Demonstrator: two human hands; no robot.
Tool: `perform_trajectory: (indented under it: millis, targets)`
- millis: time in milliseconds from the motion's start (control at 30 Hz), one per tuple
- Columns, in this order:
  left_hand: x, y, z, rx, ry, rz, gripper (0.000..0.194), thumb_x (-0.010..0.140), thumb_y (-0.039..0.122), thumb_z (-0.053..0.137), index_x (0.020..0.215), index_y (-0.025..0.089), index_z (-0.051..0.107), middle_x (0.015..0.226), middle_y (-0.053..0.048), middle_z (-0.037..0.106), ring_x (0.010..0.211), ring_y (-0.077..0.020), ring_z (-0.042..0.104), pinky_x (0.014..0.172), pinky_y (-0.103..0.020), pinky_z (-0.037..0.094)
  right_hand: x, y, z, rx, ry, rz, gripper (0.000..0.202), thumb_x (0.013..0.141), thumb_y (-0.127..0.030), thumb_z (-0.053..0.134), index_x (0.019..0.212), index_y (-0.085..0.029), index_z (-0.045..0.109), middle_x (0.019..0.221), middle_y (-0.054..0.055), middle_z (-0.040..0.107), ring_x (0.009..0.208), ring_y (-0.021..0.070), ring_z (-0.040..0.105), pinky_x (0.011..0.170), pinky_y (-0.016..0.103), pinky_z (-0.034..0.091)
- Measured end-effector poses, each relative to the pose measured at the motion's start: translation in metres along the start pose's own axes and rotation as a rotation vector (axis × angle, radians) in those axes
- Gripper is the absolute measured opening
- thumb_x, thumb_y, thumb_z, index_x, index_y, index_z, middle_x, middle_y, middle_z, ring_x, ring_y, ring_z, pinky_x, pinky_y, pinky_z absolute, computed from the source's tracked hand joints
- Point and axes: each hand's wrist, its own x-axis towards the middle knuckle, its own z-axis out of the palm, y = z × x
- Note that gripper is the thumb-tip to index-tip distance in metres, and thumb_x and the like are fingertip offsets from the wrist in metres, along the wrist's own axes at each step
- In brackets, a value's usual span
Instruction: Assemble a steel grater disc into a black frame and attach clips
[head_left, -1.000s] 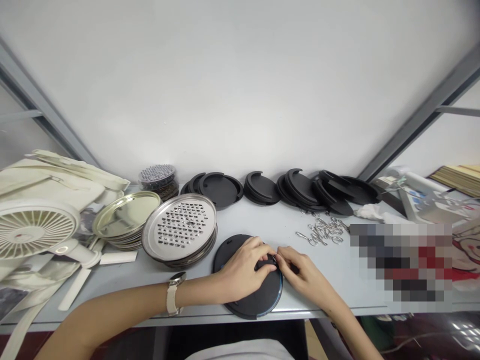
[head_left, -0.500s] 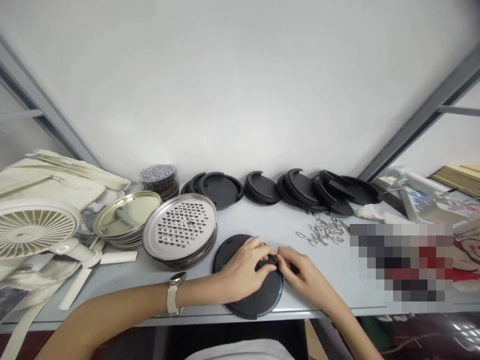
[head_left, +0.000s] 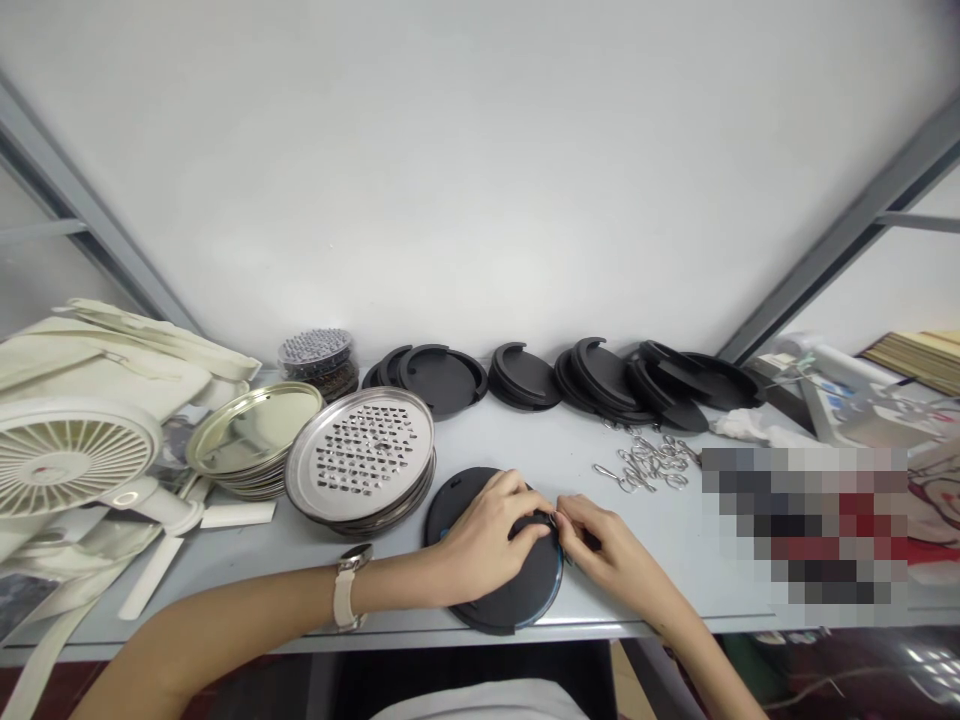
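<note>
A black round disc (head_left: 517, 590) with a thin blue edge lies near the front edge of the table. Across its top rests my left hand (head_left: 491, 535), its thumb and fingers pinched on a small dark part at the disc's right side. My right hand (head_left: 600, 540) is closed at that same spot, fingertips pressed together and meeting those of my left hand. What the right fingertips pinch is too small to name. Several metal rings and clips (head_left: 649, 463) lie in a loose pile behind my right hand.
Left of the disc stand a stack with a perforated metal plate (head_left: 367, 455) on top, gold-coloured lids (head_left: 255, 430) and a white fan (head_left: 75, 460). Black round trays (head_left: 442, 380) line the wall. A pixelated patch covers the right side.
The black disc has shifted very slightly left under my hands. My right hand's fingers have moved a little, still at the disc's right edge.
</note>
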Motion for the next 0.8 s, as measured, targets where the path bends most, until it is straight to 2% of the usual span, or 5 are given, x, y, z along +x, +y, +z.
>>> perform_trajectory:
  millis: [167,367,800]
  targets:
    - [-0.0003,-0.0018,0.0014,-0.010,0.014,-0.041,0.020,0.084,0.013,0.057,0.102,0.022,0.060,0.093,-0.002,0.054,0.092,-0.0183,0.053,0.085,-0.032,0.044,0.0001,-0.0011,-0.0007,0.027,0.018,0.022,0.029,0.095,-0.030,0.038,0.068,-0.021,0.039,0.062,-0.005,0.041,0.059,0.0126,0.041,0.055,0.024,0.033]
    - [-0.0016,-0.0035,0.0037,-0.043,0.044,-0.070,0.029,0.080,0.013,0.061,0.107,0.022,0.054,0.093,-0.001,0.054,0.090,-0.0182,0.053,0.084,-0.033,0.044,0.0016,-0.0027,-0.0006,0.112,0.061,0.074,0.033,0.096,-0.037,0.037,0.067,-0.021,0.035,0.059,-0.006,0.033,0.056,0.0113,0.034,0.050,0.022,0.030]
    - [-0.0023,-0.0029,0.0028,-0.020,0.036,-0.052,0.030,0.080,0.014,0.062,0.108,0.022,0.052,0.092,0.000,0.053,0.088,-0.0170,0.052,0.083,-0.031,0.043,0.0007,-0.0048,-0.0005,0.219,0.071,0.094,0.029,0.097,-0.038,0.036,0.073,-0.022,0.039,0.063,-0.005,0.037,0.058,0.0125,0.038,0.056,0.022,0.033]
